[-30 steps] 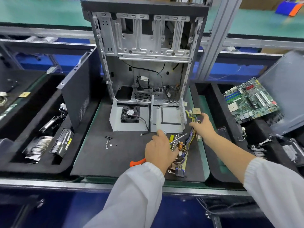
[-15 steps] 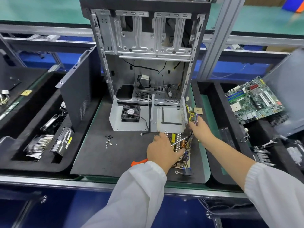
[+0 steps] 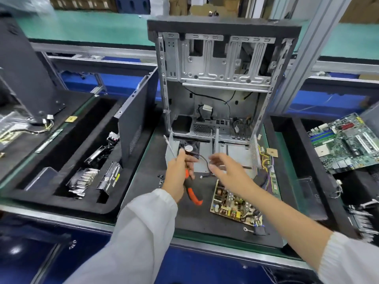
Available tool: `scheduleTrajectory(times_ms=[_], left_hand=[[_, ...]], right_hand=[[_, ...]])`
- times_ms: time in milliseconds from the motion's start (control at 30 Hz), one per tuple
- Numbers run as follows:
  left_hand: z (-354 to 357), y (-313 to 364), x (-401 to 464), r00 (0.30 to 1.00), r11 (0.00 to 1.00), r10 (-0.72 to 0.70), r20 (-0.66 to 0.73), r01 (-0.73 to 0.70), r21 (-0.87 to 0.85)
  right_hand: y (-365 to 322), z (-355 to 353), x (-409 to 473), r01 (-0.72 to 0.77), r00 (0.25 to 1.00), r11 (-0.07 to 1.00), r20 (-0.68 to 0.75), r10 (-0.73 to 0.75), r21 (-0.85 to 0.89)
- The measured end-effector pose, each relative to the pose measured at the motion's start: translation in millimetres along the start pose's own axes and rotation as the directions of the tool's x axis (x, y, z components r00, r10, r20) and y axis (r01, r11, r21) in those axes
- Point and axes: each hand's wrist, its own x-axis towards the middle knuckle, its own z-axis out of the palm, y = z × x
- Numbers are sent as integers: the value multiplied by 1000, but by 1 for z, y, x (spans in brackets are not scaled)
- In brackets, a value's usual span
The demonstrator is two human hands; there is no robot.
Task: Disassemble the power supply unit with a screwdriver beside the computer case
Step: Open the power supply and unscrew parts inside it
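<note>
Left hand [image 3: 178, 177] is gripping screwdriver [image 3: 189, 186]; right hand [image 3: 229, 173] is hovering spread above PSU shell [image 3: 225, 154], board [image 3: 231, 203] lying beside.

The middle of the orange-and-black screwdriver handle [image 3: 193, 194] is hidden inside the left hand [image 3: 178, 175], and its thin metal shaft [image 3: 168, 144] is smeared by motion. The right hand [image 3: 229, 170] is blurred, so the lie of its fingers cannot be made out sharply. The green motherboard [image 3: 346, 143] is partly covered by a grey panel [image 3: 371, 117] cut off at the right edge. The small dark screws [image 3: 161, 179] are too tiny to be counted.
</note>
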Motion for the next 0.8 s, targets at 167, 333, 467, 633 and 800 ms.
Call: scheduleTrajectory(times_ms=[167,333,467,633,800], left_hand=[[-18,3,-3,966,842,-257,-43,202,-500],[-32,4,-17,952,891,-292,-92,236,-387],[-38,-2,-41,946,900,-323,-33,297,-319],[-70,-9,-68,931,886,-327,-164,242,-395],[-121,16,-86,944,911,-217,-247,105,-398]], right_hand=[[-22,54,-1,-14,969,998,244,30,-69],[-24,65,-7,-23,984,994,175,41,-104],[-38,76,-13,3,982,998,187,10,-70],[-73,111,-35,87,972,995,216,-96,52],[-127,142,-31,136,943,976,280,-180,169]])
